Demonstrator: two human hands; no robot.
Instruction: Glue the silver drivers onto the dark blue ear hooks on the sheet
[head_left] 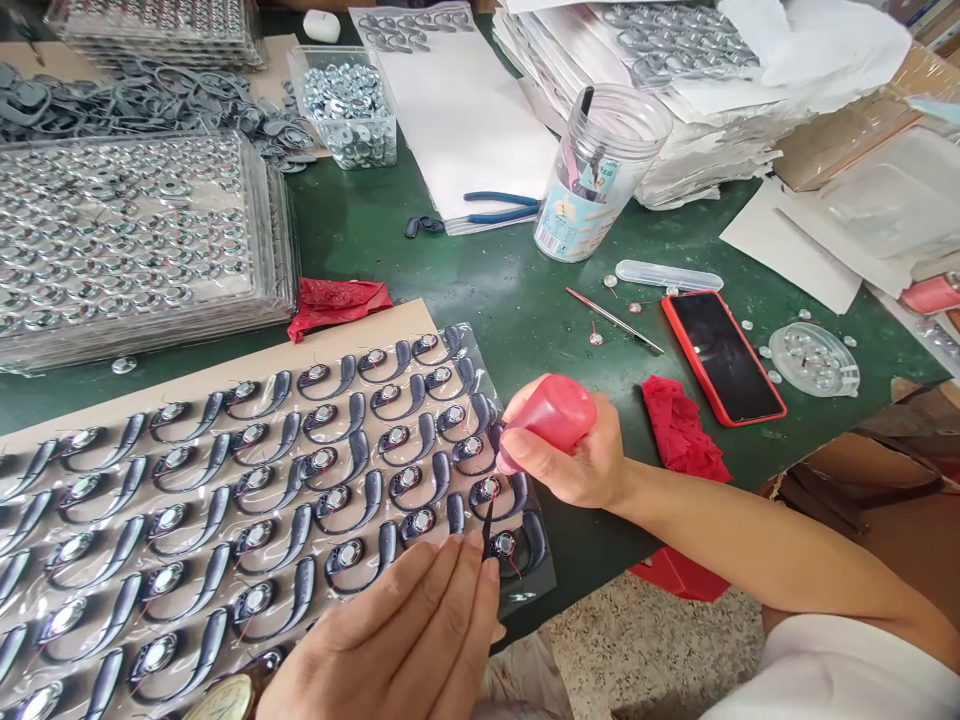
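Observation:
My right hand (577,460) is wrapped round a pink squeeze bottle (551,415), its tip pointing down at an ear-hook piece (491,492) near the right edge of a clear tray (247,520). The tray holds several rows of dark ear-hook parts, each with a small round speaker. My left hand (405,640) lies low over the tray's near right corner with fingers pressed together, pinching a thin dark pointed tool (488,520) that reaches to a speaker (504,543). A wristwatch (221,698) shows at my left wrist.
Stacked trays of silver discs (135,240) at the left. A red phone (721,355), plastic jar (592,170), blue pliers (499,207), red cloths (337,303), a small dish of discs (814,358) and paper stacks (675,90) lie on the green table (480,285).

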